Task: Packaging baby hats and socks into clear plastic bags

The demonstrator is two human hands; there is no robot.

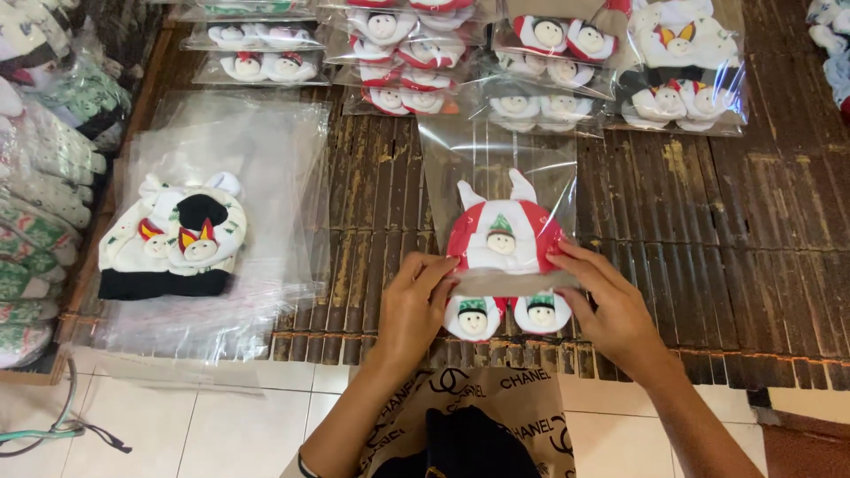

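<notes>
Red-and-white knitted hats (502, 237) with little snowman faces sit dead centre of the frame, half inside a clear plastic bag (496, 155) whose long axis runs from the bottom of the frame toward the top, open mouth facing the person. Left hand (414, 305) pinches the bag's lower left edge, right hand (611, 305) grips the lower right edge, so both are clamped on the bag with the hats between them, equally near. Two more snowman pieces (506, 314) poke out just below the bag mouth. Mid-left, a stack of white hats (173, 235) lies on a pile of empty clear bags (292, 177). Along the top, rows of already bagged hats (549, 53) lie on the dark slatted bamboo surface (708, 221).
</notes>
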